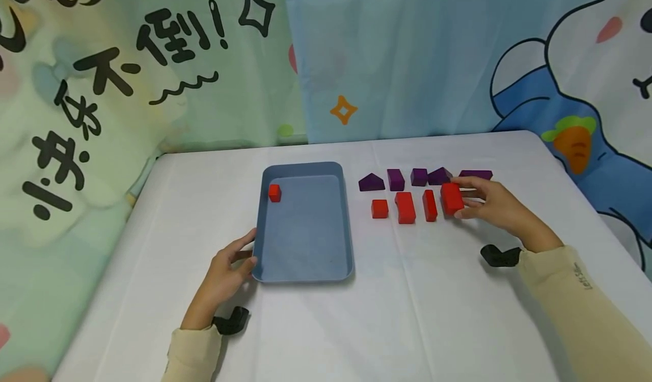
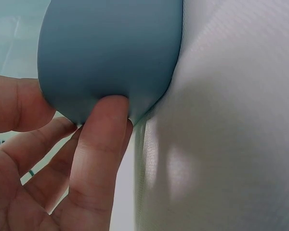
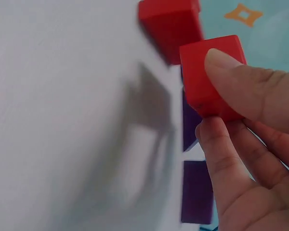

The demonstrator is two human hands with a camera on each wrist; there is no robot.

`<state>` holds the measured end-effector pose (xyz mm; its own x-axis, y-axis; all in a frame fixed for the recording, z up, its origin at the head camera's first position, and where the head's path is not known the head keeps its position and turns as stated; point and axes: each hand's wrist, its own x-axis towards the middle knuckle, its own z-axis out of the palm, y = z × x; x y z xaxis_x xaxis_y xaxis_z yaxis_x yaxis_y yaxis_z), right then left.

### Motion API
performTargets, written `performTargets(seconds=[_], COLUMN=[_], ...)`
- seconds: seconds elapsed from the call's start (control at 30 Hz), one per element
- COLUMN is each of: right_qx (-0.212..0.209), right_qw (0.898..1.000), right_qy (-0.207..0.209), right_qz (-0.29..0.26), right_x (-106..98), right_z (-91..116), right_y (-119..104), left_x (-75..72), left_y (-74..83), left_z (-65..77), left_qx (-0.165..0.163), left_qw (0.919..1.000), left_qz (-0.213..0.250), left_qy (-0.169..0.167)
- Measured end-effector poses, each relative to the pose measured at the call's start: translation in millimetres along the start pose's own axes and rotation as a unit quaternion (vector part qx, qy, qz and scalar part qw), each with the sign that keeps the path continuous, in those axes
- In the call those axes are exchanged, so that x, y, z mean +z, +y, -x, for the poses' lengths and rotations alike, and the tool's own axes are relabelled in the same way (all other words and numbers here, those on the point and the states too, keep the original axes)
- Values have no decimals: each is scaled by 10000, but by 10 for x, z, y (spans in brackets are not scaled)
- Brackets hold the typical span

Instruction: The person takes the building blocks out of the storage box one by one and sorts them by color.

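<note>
In the head view my left hand [image 1: 226,274] is at the near left corner of a blue-grey tray [image 1: 305,279]. In the left wrist view its thumb presses the tray's outer wall [image 2: 111,53], with another fingertip at the rim. My right hand [image 1: 491,204] pinches a red block [image 1: 451,199] between thumb and fingers. The right wrist view has the thumb across one face of this block [image 3: 197,72], and a shadow falls on the cloth beside it. Left of it stand a thin red block [image 1: 430,205], a larger red block [image 1: 406,207] and a red cube [image 1: 379,209].
Inside the tray, near its far left corner, sits a small red block [image 1: 274,193]. Behind the red row runs a row of several purple blocks, among them a triangular one [image 1: 371,182] and a long one [image 1: 476,174]. Printed curtains [image 1: 407,59] hang behind the white-covered table [image 1: 316,337].
</note>
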<state>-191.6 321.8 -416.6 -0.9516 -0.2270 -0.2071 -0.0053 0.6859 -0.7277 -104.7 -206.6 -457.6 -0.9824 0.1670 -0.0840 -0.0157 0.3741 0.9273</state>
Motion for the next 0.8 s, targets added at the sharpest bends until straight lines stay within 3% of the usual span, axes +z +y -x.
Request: performTargets(seconds=[0.23, 0.43, 0.8], right_qx=[420, 352, -20], right_qw=[9989, 9992, 9978], right_qy=[-75, -204, -346], right_qz=[-175, -23, 570], right_x=[34, 4, -135], right_z=[-48, -74, -100], right_y=[122, 109, -443], left_x=[-5, -16, -21], left_y=[-11, -9, -19], left_z=[-11, 0, -15], left_qx=[1, -3, -31], left_qw=[10000, 10000, 9999], left_qz=[22, 26, 98], left_qy=[9, -4, -55])
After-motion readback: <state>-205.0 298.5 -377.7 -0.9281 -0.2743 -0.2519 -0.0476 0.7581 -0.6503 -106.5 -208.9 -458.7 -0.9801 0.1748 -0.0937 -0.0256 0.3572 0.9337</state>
